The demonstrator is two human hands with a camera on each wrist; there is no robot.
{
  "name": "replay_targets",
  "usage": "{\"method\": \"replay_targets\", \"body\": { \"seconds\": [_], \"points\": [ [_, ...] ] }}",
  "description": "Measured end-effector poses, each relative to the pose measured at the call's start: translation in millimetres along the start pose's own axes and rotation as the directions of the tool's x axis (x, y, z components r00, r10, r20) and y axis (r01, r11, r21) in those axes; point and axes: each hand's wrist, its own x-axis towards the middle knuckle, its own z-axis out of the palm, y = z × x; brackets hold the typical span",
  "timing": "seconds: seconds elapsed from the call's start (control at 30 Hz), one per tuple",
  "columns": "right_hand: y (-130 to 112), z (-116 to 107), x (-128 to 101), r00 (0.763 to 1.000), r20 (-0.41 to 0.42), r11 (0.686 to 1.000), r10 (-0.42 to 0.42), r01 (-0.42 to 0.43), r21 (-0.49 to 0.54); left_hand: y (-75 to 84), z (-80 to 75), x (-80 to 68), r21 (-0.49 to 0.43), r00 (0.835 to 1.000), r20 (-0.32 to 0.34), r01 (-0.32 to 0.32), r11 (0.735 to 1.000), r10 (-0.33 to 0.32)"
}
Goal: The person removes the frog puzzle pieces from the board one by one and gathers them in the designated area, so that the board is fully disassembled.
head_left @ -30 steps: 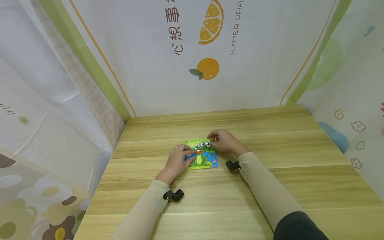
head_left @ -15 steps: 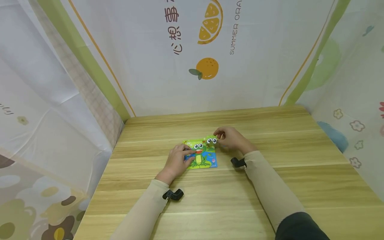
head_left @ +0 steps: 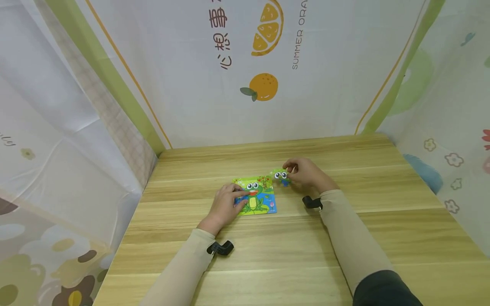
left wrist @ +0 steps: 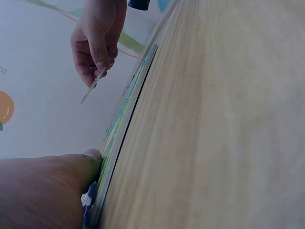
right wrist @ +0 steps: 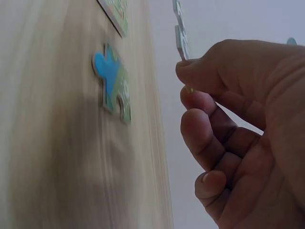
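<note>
A square frog puzzle (head_left: 258,199) lies flat on the wooden table (head_left: 268,246). My left hand (head_left: 238,197) rests on its left side, fingers pressing on the board; the left wrist view shows the thumb at the board's edge (left wrist: 125,125). My right hand (head_left: 291,171) is just right of the puzzle's top right corner and pinches a green puzzle piece (head_left: 280,174) with frog eyes, held above the table. In the right wrist view thumb and forefinger pinch that piece (right wrist: 179,29) on edge. A blue-and-green loose piece (right wrist: 113,85) lies on the table below it.
Printed cloth walls (head_left: 245,72) close the table in at the back and both sides. Bare wood stretches in front of the puzzle and to its right. Black wrist-camera mounts (head_left: 220,247) sit on both sleeves.
My right hand has lifted the eyed piece off the puzzle's top right area and carried it right, clear of the board. The left hand has stayed pressed on the puzzle.
</note>
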Motion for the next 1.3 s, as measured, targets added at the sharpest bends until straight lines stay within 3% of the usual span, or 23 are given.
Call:
{"method": "replay_targets", "body": {
  "seconds": [0.53, 1.03, 1.3],
  "points": [
    [29.7, -15.4, -12.4, 0.998, -0.011, 0.998, 0.057, -0.057, 0.033, -0.3, -0.6, -0.2, -0.001, 1.000, 0.004, 0.008, 1.000, -0.008],
    [49.2, -27.2, -31.5, 0.977, 0.053, 0.974, 0.208, -0.212, 0.079, -2.1, 2.2, -0.8, 0.003, 1.000, -0.010, 0.006, 1.000, -0.006],
    [55.6, -29.6, -30.0, 0.982, 0.060, 0.982, 0.178, -0.181, 0.049, -2.2, 2.2, -0.5, 0.005, 1.000, -0.010, 0.005, 1.000, -0.005]
  ]
}}
